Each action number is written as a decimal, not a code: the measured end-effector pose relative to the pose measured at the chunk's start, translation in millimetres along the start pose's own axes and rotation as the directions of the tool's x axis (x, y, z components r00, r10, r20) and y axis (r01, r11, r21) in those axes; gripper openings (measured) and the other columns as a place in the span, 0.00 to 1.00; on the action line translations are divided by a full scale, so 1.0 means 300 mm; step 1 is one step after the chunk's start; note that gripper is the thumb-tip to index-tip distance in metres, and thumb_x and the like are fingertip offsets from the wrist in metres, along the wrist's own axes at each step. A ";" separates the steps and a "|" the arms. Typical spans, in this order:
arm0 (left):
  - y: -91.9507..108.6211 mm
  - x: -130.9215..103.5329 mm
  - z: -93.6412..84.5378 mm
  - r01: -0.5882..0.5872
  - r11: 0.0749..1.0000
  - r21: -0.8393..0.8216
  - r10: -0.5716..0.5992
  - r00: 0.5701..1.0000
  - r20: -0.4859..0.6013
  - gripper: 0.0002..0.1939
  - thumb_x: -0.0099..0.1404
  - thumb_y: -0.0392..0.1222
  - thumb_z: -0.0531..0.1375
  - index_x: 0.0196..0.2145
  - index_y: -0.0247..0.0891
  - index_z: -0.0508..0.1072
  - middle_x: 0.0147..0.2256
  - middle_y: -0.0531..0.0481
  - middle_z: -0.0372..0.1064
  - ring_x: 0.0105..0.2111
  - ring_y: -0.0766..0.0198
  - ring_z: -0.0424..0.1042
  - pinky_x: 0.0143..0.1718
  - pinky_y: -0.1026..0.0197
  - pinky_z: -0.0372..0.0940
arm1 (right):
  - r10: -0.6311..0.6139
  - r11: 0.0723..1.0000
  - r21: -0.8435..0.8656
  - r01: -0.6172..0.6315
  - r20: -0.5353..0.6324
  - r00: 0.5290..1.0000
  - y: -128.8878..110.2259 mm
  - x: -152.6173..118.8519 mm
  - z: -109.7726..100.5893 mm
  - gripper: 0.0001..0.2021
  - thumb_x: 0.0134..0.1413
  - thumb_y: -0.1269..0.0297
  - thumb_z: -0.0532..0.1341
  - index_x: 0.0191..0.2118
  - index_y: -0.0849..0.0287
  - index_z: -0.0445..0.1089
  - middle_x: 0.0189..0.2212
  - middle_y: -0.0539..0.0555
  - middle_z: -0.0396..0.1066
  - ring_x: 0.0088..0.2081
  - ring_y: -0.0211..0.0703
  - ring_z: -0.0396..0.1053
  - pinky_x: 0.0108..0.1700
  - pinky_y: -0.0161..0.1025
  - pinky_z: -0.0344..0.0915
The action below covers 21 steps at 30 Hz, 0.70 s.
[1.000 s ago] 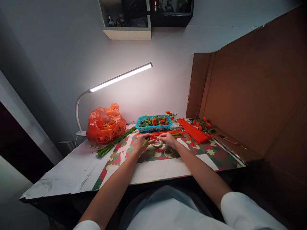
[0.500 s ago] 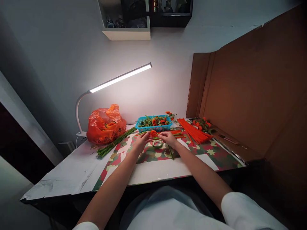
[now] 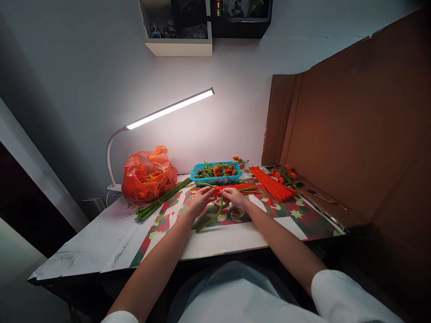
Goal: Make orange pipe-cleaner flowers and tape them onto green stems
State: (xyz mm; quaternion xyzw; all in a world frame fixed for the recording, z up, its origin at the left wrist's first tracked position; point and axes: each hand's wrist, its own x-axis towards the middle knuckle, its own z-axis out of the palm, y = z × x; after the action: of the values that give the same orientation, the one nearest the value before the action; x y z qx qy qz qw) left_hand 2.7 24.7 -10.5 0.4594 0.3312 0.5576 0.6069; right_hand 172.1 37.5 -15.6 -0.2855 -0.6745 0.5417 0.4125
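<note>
Between my two hands is a small orange flower (image 3: 218,191) with green stems, one curving down toward the table's front. My left hand (image 3: 201,199) pinches the flower from the left. From the right, my right hand (image 3: 235,198) has its fingers closed on the same flower. A roll of tape (image 3: 218,202) lies under the hands, partly covered by the stem. Orange strips (image 3: 245,186) lie just behind them on the patterned cover.
A blue basket (image 3: 217,181) of orange flowers stands behind my hands. To the left are green stems (image 3: 161,199), an orange plastic bag (image 3: 138,179) and a lamp (image 3: 108,154). Orange strips (image 3: 274,186), more flowers (image 3: 283,175) and a cardboard panel (image 3: 346,121) are at the right.
The green stem now hangs forward and to the left from between my hands, across the tape roll. Both hands have moved slightly, and the flower has turned and sits a little lower.
</note>
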 end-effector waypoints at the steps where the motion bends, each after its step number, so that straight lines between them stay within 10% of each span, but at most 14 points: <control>1: -0.003 0.000 0.001 -0.001 1.000 -0.003 0.001 1.000 -0.002 0.21 0.39 0.47 0.74 0.30 0.33 0.76 0.29 0.49 0.75 0.27 0.67 0.72 0.34 0.63 0.67 | -0.003 1.000 0.003 0.003 0.007 1.000 0.001 -0.001 0.003 0.27 0.39 0.36 0.62 0.22 0.60 0.61 0.15 0.45 0.59 0.18 0.31 0.57 0.22 0.32 0.57; 21: -0.022 -0.005 -0.002 0.051 0.993 -0.103 -0.041 0.994 0.102 0.19 0.43 0.47 0.73 0.30 0.33 0.76 0.26 0.52 0.72 0.25 0.72 0.68 0.29 0.69 0.63 | -0.057 0.990 0.133 0.042 0.110 0.992 -0.022 -0.025 0.038 0.24 0.43 0.40 0.63 0.30 0.60 0.62 0.19 0.43 0.55 0.22 0.31 0.54 0.25 0.33 0.51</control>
State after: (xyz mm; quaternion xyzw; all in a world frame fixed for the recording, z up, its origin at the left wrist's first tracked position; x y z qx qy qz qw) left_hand 4.3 23.7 -17.0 0.4463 0.2812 0.5364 0.6588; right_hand 166.5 24.1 -11.8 -0.2100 -0.6669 0.5895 0.4044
